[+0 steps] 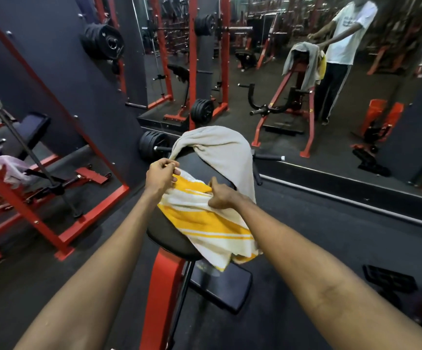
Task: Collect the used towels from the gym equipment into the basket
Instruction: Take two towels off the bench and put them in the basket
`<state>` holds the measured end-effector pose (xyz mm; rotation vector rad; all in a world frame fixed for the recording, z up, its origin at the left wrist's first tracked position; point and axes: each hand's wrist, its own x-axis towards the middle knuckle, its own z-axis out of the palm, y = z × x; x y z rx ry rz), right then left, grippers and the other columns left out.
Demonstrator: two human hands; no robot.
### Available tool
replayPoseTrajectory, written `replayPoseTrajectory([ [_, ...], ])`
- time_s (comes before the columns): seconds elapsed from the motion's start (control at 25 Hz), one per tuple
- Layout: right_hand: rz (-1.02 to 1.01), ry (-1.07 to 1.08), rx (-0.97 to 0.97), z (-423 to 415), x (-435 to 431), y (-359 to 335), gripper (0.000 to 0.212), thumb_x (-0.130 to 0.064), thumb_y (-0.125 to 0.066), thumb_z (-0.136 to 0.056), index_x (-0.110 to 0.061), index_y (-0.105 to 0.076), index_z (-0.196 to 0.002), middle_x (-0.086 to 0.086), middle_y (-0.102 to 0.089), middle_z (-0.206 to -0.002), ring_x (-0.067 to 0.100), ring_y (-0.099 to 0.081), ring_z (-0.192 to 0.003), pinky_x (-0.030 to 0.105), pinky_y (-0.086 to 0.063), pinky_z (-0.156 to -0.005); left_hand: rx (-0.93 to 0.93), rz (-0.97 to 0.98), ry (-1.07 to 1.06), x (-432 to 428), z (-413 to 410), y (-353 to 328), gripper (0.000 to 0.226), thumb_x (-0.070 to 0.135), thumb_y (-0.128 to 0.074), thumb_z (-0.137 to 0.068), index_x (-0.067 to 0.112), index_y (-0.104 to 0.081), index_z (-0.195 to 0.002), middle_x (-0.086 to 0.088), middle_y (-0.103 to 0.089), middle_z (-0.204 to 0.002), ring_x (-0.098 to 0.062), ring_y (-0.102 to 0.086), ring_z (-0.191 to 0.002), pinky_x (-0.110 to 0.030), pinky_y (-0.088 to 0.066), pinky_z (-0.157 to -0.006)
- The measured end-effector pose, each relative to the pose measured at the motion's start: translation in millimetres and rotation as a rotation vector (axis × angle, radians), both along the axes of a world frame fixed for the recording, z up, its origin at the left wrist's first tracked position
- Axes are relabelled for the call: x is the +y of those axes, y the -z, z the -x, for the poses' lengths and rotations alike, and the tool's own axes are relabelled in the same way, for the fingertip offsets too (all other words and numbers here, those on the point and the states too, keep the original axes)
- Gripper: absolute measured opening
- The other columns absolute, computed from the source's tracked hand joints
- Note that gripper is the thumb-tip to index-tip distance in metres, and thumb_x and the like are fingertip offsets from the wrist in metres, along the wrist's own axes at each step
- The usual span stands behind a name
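**Desk:** Head view: where does the striped towel (204,218) lie?

**Caption:** Across the pad (169,236), long axis falling to your right. Your left hand (163,176) pinches its top corner, your right hand (221,197) grips its bunched middle; the grey towel (217,150) hangs just beyond both.

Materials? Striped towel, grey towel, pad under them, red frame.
Striped towel: soft woven cotton-like cloth, matte; it bunches and folds. Grey towel: similar cloth, plain, drapes limply. Pad: likely vinyl-covered foam, dark, slight sheen. Red frame: painted metal by its rigid tube shape, probably steel.
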<state>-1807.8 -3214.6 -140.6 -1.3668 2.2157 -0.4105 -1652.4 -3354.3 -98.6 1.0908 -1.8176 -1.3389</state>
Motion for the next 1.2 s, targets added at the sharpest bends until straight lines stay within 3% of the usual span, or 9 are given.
replayPoseTrajectory([
  [0.16,-0.134,0.004,-0.052,41.8,63.7,-15.1,0.027,-0.025,-0.045,-0.075,-0.012,-0.055,-0.096,0.009,-0.060,-0.105,0.025,-0.055,-0.096,0.032,-0.039,-0.069,0.002,0.011,0.003,34.6,39.8,-2.0,0.019,0.016,-0.051,-0.095,0.018,-0.068,-0.086,-0.003,-0.068,-0.073,-0.017,-0.053,-0.052,-0.024,-0.041,-0.048],
  [0.28,-0.144,0.145,-0.026,72.7,123.4,-16.9,0.028,-0.030,-0.043,-0.086,-0.016,-0.059,-0.104,0.003,-0.062,-0.120,0.022,-0.056,-0.104,0.033,-0.040,-0.085,-0.029,0.048,0.037,61.3,75.4,-6.0,0.020,0.025,-0.051,-0.088,0.016,-0.070,-0.089,0.001,-0.069,-0.073,-0.022,-0.058,-0.055,-0.029,-0.049,-0.056],
  [0.4,-0.183,0.252,0.038,96.6,172.1,-14.9,0.043,-0.030,-0.043,-0.083,-0.012,-0.063,-0.117,0.014,-0.062,-0.135,0.030,-0.060,-0.116,0.037,-0.042,-0.087,-0.124,0.098,0.073,78.4,101.6,-5.0,0.032,0.031,-0.052,-0.083,0.016,-0.075,-0.100,-0.001,-0.076,-0.090,-0.035,-0.069,-0.096,-0.040,-0.056,-0.089],
  [0.48,-0.206,0.363,0.037,111.4,197.9,-13.5,0.052,-0.033,-0.041,-0.085,-0.013,-0.058,-0.130,0.014,-0.055,-0.145,0.033,-0.055,-0.126,0.042,-0.043,-0.097,-0.181,0.152,0.097,90.7,120.2,-0.9,0.032,0.028,-0.056,-0.091,0.010,-0.070,-0.114,-0.013,-0.072,-0.113,-0.034,-0.063,-0.113,-0.033,-0.047,-0.094],
  [0.6,-0.184,0.481,0.033,133.5,226.8,-8.1,0.059,-0.049,-0.038,-0.093,-0.012,-0.055,-0.135,0.015,-0.049,-0.149,0.033,-0.052,-0.130,0.043,-0.040,-0.099,-0.361,0.178,0.114,95.8,151.5,4.8,0.063,0.050,-0.063,-0.088,0.019,-0.051,-0.141,-0.022,-0.043,-0.148,-0.041,-0.044,-0.137,-0.049,-0.033,-0.113],
  [0.68,-0.159,0.549,0.031,148.0,235.1,-6.5,0.069,-0.068,-0.037,-0.089,-0.012,-0.064,-0.119,0.014,-0.059,-0.139,0.033,-0.058,-0.120,0.043,-0.043,-0.094,-0.523,0.186,0.152,90.1,172.2,10.1,0.089,0.062,-0.067,-0.084,0.030,-0.028,-0.158,-0.021,-0.014,-0.164,-0.045,-0.023,-0.149,-0.059,-0.019,-0.118],
  [0.84,-0.128,0.616,0.027,177.3,226.8,-6.1,0.073,-0.082,-0.036,-0.080,-0.016,-0.065,-0.091,0.011,-0.068,-0.123,0.030,-0.064,-0.107,0.041,-0.049,-0.089,-0.708,0.234,0.170,76.5,200.9,29.3,0.125,0.074,-0.073,-0.070,0.037,0.004,-0.161,-0.021,0.019,-0.167,-0.047,0.003,-0.154,-0.064,-0.008,-0.121],
  [1.04,-0.113,0.656,0.011,187.4,212.7,-4.8,0.065,-0.069,-0.044,-0.088,-0.012,-0.072,-0.101,0.012,-0.069,-0.122,0.030,-0.064,-0.107,0.038,-0.047,-0.084,-0.754,0.502,0.110,59.4,213.3,39.1,0.126,0.055,-0.080,-0.071,0.010,-0.004,-0.161,-0.028,-0.017,-0.161,-0.046,-0.023,-0.147,-0.055,-0.024,-0.118],
  [1.2,-0.102,0.733,-0.031,183.2,221.5,6.4,0.066,-0.065,-0.044,-0.093,-0.008,-0.068,-0.118,0.014,-0.064,-0.131,0.033,-0.062,-0.115,0.039,-0.045,-0.086,-0.656,0.824,0.182,79.0,226.4,51.1,0.071,0.024,-0.069,-0.089,0.006,-0.037,-0.149,-0.023,-0.043,-0.137,-0.042,-0.048,-0.122,-0.052,-0.043,-0.098],
])
